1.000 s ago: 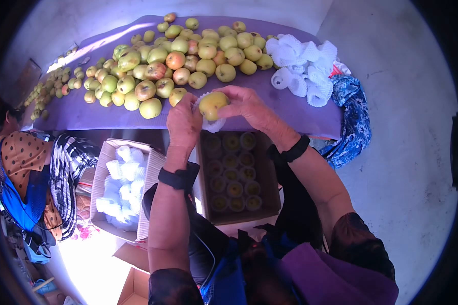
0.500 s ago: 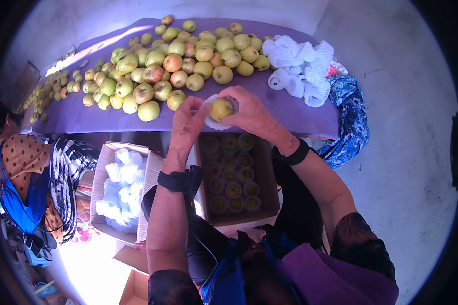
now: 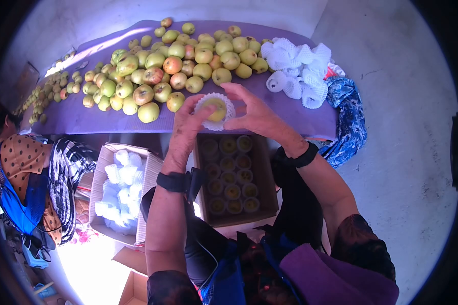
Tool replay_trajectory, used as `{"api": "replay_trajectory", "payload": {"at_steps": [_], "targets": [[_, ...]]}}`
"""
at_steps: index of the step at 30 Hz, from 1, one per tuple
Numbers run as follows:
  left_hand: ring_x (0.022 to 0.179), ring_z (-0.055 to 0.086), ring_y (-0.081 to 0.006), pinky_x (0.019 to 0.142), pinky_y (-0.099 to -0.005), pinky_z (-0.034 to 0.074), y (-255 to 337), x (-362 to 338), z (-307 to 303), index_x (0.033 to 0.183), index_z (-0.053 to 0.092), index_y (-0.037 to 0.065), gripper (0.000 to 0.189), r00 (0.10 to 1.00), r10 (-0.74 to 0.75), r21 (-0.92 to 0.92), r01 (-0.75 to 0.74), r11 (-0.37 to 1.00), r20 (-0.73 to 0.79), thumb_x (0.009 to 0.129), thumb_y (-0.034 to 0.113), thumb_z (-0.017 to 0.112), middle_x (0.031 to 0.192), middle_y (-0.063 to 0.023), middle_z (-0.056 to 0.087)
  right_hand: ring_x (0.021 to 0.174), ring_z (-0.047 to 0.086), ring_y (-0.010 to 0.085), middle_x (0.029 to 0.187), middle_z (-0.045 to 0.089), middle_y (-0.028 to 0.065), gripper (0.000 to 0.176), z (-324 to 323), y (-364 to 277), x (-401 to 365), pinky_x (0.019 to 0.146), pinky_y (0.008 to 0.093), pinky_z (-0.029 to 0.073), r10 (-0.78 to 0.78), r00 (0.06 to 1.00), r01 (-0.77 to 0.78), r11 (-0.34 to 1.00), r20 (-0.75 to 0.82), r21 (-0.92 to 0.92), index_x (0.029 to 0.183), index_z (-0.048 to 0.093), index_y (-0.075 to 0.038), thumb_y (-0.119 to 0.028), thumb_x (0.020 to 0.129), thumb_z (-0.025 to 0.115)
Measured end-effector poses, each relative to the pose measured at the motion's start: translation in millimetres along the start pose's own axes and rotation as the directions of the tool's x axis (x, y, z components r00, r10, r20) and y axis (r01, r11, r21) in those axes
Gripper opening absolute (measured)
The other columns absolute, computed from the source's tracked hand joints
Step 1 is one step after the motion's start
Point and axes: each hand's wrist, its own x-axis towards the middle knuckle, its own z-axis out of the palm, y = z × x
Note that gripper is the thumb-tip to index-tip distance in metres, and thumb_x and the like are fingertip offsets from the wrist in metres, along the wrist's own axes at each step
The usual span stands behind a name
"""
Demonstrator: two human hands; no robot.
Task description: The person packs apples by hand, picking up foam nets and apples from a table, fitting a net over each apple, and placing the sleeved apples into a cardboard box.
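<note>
A yellow-green apple (image 3: 216, 108) sits inside a white foam net sleeve (image 3: 207, 123), held between both my hands at the front edge of the purple table (image 3: 285, 109). My left hand (image 3: 188, 124) grips the sleeve's left side and my right hand (image 3: 252, 112) holds its right side. Directly below the hands stands an open cardboard box (image 3: 269, 183) with several sleeved apples in rows. A big heap of loose green and reddish apples (image 3: 163, 66) lies on the table just beyond my hands.
A pile of white foam sleeves (image 3: 300, 68) lies at the table's right end, beside a blue patterned cloth (image 3: 348, 114). A second box (image 3: 104, 168) with white sleeves stands to the left. Another person's dotted sleeve (image 3: 23, 157) is at far left.
The foam sleeve has been drawn up around the apple, which now sits inside it. My hands have shifted slightly and spread to the sleeve's sides.
</note>
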Motion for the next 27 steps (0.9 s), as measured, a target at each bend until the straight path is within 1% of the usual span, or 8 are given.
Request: {"api": "replay_trajectory", "payload": {"at_steps": [5,7,11,13,19,22,25,27], "targets": [[0.092,0.059,-0.0129,0.068,-0.0258,0.047,5,-3,-2,0.124,0.054,0.009,0.049,0.997,0.009,-0.101,-0.017,0.995,-0.077,0.081,0.027,0.068,0.109,-0.0040,0.061,0.128,0.042,0.0280,0.138,0.041,0.0162,0.091,4,6,-6,0.103,0.0390,0.040,0.011,1.000,-0.012,0.980,-0.006,-0.199,0.142,0.031,-0.003,-0.013,0.065,0.079],[0.093,0.060,-0.0135,0.068,-0.0262,0.048,3,-2,-1,0.124,0.053,0.008,0.049,0.997,0.008,-0.149,-0.019,0.989,-0.071,0.081,0.026,0.068,0.110,-0.0046,0.061,0.129,0.040,0.0298,0.138,0.040,0.0174,0.095,13,11,-4,0.105,0.0388,0.037,-0.120,0.992,0.095,0.913,-0.040,-0.398,0.142,0.030,-0.003,-0.013,0.063,0.081],[0.096,0.060,-0.0149,0.076,-0.0289,0.051,-2,-4,5,0.123,0.054,0.007,0.046,1.000,0.002,-0.214,0.002,0.977,0.017,0.083,0.025,0.067,0.109,-0.0056,0.061,0.126,0.043,0.0324,0.135,0.043,0.0187,0.092,33,12,3,0.105,0.0392,0.036,-0.160,0.982,0.109,0.913,-0.099,-0.394,0.139,0.033,-0.003,-0.015,0.062,0.081],[0.096,0.061,-0.0153,0.078,-0.0296,0.051,-4,-6,8,0.123,0.054,0.007,0.045,0.998,0.010,-0.248,0.004,0.969,0.055,0.084,0.025,0.067,0.109,-0.0059,0.061,0.119,0.046,0.0371,0.127,0.048,0.0203,0.078,40,19,8,0.100,0.0424,0.040,-0.241,0.957,0.154,0.895,-0.162,-0.419,0.129,0.041,-0.003,-0.016,0.064,0.081],[0.099,0.060,-0.0162,0.079,-0.0292,0.052,7,-11,8,0.124,0.053,0.006,0.045,0.995,-0.012,-0.246,0.036,0.969,0.097,0.086,0.027,0.064,0.110,-0.0060,0.061,0.110,0.051,0.0348,0.114,0.053,0.0166,0.070,40,22,12,0.092,0.0425,0.043,-0.262,0.942,0.154,0.892,-0.209,-0.426,0.120,0.046,-0.004,-0.022,0.063,0.083],[0.109,0.056,-0.0191,0.088,-0.0330,0.049,16,-17,10,0.128,0.050,0.005,0.050,0.993,0.045,-0.121,-0.032,0.992,0.108,0.091,0.039,0.056,0.119,-0.0088,0.057,0.107,0.053,0.0339,0.112,0.053,0.0165,0.071,38,18,12,0.090,0.0414,0.044,-0.267,0.926,0.167,0.925,-0.268,-0.342,0.119,0.047,-0.004,-0.025,0.062,0.084],[0.119,0.050,-0.0219,0.099,-0.0367,0.041,14,-14,15,0.134,0.044,0.005,0.063,0.978,0.204,-0.171,-0.209,0.963,-0.050,0.095,0.054,0.042,0.129,-0.0115,0.050,0.104,0.055,0.0335,0.111,0.053,0.0166,0.071,34,4,11,0.089,0.0410,0.045,-0.207,0.926,0.139,0.964,-0.315,-0.227,0.118,0.047,-0.004,-0.026,0.061,0.083],[0.125,0.044,-0.0235,0.106,-0.0383,0.034,3,-6,21,0.137,0.039,0.005,0.071,0.929,0.359,-0.371,-0.365,0.854,-0.088,0.095,0.061,0.031,0.134,-0.0131,0.045,0.104,0.055,0.0305,0.112,0.054,0.0161,0.070,32,-14,8,0.089,0.0385,0.045,-0.153,0.943,0.098,0.977,-0.297,-0.191,0.120,0.046,-0.003,-0.024,0.063,0.082]]}}
